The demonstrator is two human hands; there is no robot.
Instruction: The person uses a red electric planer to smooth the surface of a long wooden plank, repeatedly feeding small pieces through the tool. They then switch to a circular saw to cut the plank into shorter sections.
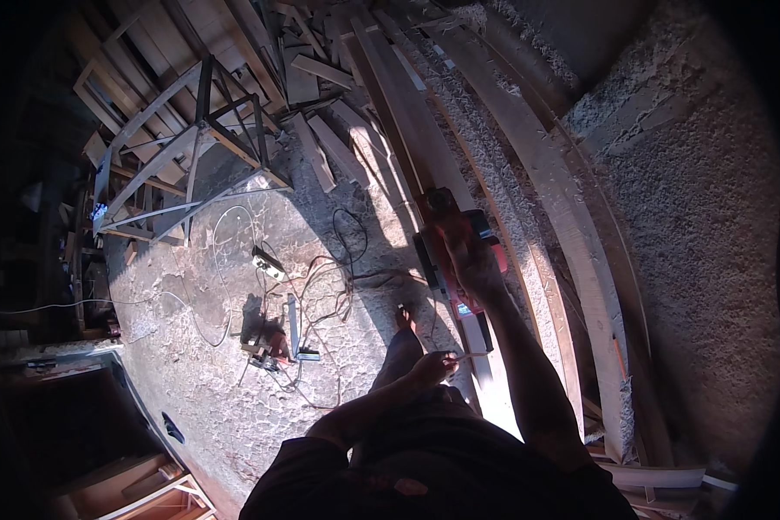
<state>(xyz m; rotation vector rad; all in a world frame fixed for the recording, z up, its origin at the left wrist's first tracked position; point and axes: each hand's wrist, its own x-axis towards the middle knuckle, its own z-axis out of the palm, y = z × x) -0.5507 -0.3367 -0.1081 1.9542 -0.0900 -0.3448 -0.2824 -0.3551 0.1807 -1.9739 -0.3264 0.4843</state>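
My right hand (470, 256) grips the handle of a red electric hand planer (446, 227) that rests on a long wooden plank (390, 121) running away from me. My left hand (432, 368) is lower down, near the plank's near end, with its fingers pinched on a thin pale cord or strip (468, 355) at the plank's edge. One bare foot (405, 319) stands on the concrete floor just left of the plank.
More long curved planks (563, 199) lie to the right amid thick wood shavings (693, 199). On the floor to the left are tangled cables (321, 277), a power strip (269, 263), a small red power tool (264, 342), a metal trestle (208, 139) and stacked offcuts (312, 78).
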